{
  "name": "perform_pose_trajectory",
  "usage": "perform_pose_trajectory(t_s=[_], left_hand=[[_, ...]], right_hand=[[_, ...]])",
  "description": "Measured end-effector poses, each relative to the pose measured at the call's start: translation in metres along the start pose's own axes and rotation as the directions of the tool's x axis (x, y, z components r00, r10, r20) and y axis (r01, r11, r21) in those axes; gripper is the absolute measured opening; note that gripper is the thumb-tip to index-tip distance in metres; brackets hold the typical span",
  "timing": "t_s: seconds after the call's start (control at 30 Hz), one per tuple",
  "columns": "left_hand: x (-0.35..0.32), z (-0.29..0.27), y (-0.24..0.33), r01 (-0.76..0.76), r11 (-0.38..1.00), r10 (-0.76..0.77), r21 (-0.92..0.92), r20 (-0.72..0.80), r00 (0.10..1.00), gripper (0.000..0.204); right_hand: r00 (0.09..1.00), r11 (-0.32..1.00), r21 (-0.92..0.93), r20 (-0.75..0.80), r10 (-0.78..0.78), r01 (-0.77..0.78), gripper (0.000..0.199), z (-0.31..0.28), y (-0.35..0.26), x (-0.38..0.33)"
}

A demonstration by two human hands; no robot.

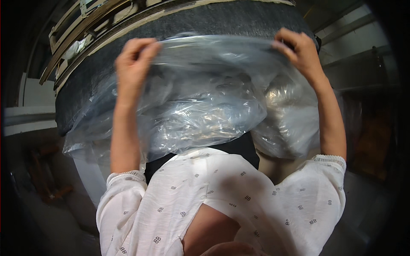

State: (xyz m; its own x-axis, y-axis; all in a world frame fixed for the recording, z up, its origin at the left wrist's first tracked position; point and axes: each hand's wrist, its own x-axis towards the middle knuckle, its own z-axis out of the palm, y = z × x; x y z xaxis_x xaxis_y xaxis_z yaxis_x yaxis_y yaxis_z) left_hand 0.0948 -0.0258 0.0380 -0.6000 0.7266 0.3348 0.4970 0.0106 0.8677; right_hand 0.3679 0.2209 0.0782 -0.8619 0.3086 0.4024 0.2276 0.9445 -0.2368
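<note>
Pinching the clear plastic (205,106), the left hand (134,59) and right hand (300,53) hold its edge, already spread between their fingers, while the folds below these seem not yet smoothed.

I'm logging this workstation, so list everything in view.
Clear plastic film: 1, colourless, centre, upper edge between both hands
Bunched clear plastic: 1 heap, colourless, right of centre; perhaps joined to the film
Work surface: 1, dark grey, behind the film
Wooden slats: several, brown, upper left
Crumpled item: 1, white, among the slats
Black cloth: 1, black, at the lap
Shirt: 1, white, dark print, lower centre
Hands: 2, bare, left and right, pinching the film
</note>
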Motion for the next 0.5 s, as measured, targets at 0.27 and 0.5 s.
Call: perform_pose_trajectory(t_s=[0.27,0.5], left_hand=[[-0.057,-0.268,-0.115,0.32,0.837,-0.043,0.443,-0.529,0.848,0.024],[-0.103,-0.468,-0.218,0.522,0.663,-0.157,0.536,-0.583,0.797,0.021]], right_hand=[[0.207,0.806,-0.579,0.78,0.591,-0.122,0.016,0.03,0.096,-0.266],[0.707,0.407,-0.748,-0.117,0.697,-0.524,0.025,-0.125,0.291,-0.221]])
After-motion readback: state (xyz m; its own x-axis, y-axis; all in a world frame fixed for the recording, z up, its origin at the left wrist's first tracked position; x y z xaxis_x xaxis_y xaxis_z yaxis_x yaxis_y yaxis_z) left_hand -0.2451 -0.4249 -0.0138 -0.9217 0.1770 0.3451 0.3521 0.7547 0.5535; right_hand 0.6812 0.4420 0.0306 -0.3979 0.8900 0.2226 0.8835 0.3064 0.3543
